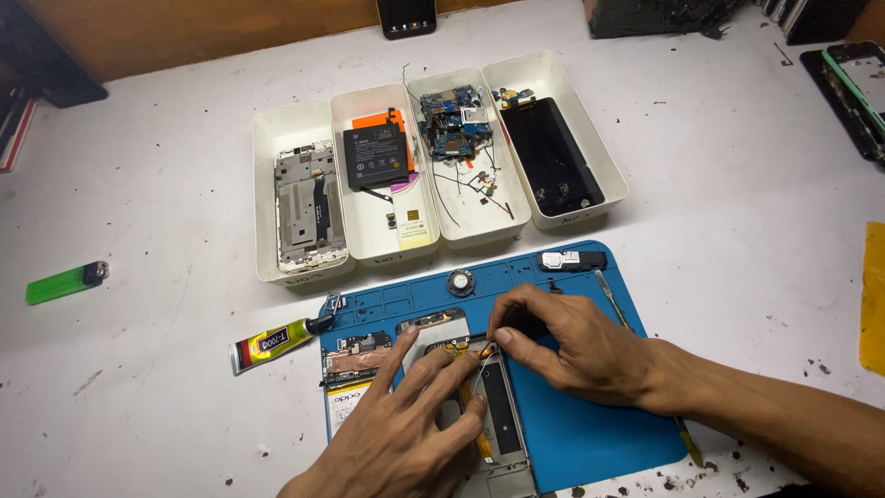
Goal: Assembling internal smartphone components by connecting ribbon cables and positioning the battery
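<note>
**Gently does it: an opened phone under both hands**

Evidently the opened phone frame (pixel 489 406), lying on the near part of the blue mat (pixel 590 433), is light, stiff at its metal rim and fragile inside, where an orange flex strip (pixel 466 350) looks thin and easily torn. The safest hold seems to be its outer edges. The left hand (pixel 406 433) lies flat with spread fingers, pressing the frame down, gripping nothing. The right hand (pixel 562 346) comes in from the right, thumb and forefinger pinched at the frame's far end; what they pinch is too small to tell.
</note>
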